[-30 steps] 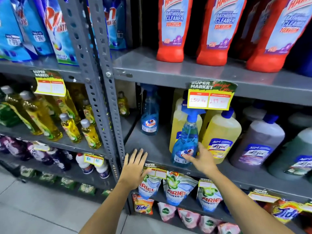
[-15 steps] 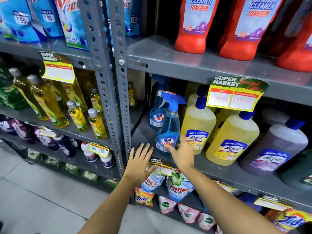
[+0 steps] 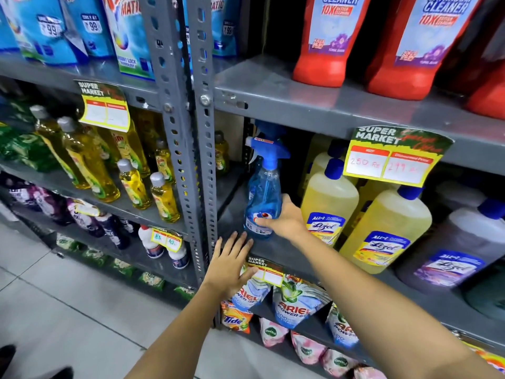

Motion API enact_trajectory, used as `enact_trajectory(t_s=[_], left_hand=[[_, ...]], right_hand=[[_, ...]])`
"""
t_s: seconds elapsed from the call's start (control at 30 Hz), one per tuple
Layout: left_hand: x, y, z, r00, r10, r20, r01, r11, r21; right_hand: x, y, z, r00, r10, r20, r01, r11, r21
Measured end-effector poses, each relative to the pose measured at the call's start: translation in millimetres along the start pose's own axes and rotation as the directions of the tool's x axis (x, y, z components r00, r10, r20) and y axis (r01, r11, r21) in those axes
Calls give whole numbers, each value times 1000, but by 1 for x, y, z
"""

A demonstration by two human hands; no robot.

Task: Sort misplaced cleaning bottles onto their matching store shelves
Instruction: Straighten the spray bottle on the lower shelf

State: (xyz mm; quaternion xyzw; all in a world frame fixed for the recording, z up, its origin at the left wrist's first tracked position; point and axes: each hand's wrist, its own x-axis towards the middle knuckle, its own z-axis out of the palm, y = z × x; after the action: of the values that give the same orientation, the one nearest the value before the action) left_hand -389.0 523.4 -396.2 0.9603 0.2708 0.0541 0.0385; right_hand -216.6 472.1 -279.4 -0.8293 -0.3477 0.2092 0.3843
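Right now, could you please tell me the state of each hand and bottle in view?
blue spray bottle: upright on shelf, gripped.
right hand: closed around the spray bottle.
left hand: open, fingers spread at the shelf edge.
yellow Lizol bottles: upright, capped.
red bathroom cleaner bottles: standing on upper shelf.

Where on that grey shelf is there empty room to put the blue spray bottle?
Bare grey metal shelf lies between the perforated steel upright and the blue spray bottle in the right hand, above the open left hand. Rightwards, yellow plastic jugs crowd it.

Price tag (image 3: 393,157); detergent pouches (image 3: 295,305); tiled floor (image 3: 68,310).
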Motion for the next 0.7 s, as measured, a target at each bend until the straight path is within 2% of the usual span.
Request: enact_trajectory(t_s=[0.13, 0.4, 0.53, 0.7], left_hand=[[0, 1, -1, 1000, -1, 1, 1, 1000, 2], [-2, 2, -3, 1000, 6, 8, -6, 1000, 2], [-3, 3, -4, 1000, 10, 12, -10, 1000, 20], [-4, 6, -6, 999, 12, 32, -13, 999, 48]], right_hand=[[6, -14, -7, 998, -67, 7, 67, 997, 34], [3, -13, 3, 997, -65, -48, 67, 997, 44], [5, -13, 3, 997, -72, -38, 75, 994, 77], [7, -16, 9, 995, -102, -23, 103, 994, 39]])
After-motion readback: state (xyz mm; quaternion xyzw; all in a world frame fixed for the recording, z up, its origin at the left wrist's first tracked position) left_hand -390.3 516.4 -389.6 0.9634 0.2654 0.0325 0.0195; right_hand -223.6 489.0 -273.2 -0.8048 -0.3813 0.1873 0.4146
